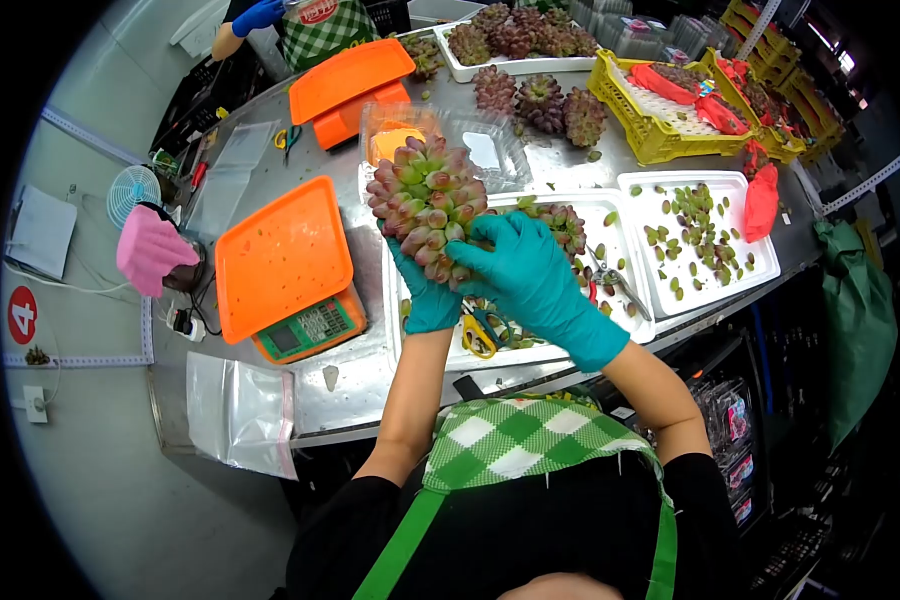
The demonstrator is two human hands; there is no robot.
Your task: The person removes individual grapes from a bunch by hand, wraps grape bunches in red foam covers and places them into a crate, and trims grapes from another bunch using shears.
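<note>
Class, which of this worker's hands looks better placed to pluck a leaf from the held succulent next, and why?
Probably the right hand: it is at the near side of the succulent and closer to the white tray at right. The left hand appears busy supporting the succulent from below.

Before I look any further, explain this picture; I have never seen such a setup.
There is no machine here: one person works with two gloved hands. The single picture comes from a camera worn on that person's head, looking forward and down. The left hand holds a plump-leaved plant from below, while the fingers of the right hand touch its side; whether they pinch a leaf is hard to tell. On the metal table stand an orange scale to the left, a white tray with loose leaves to the right and a yellow crate farther back.
</note>
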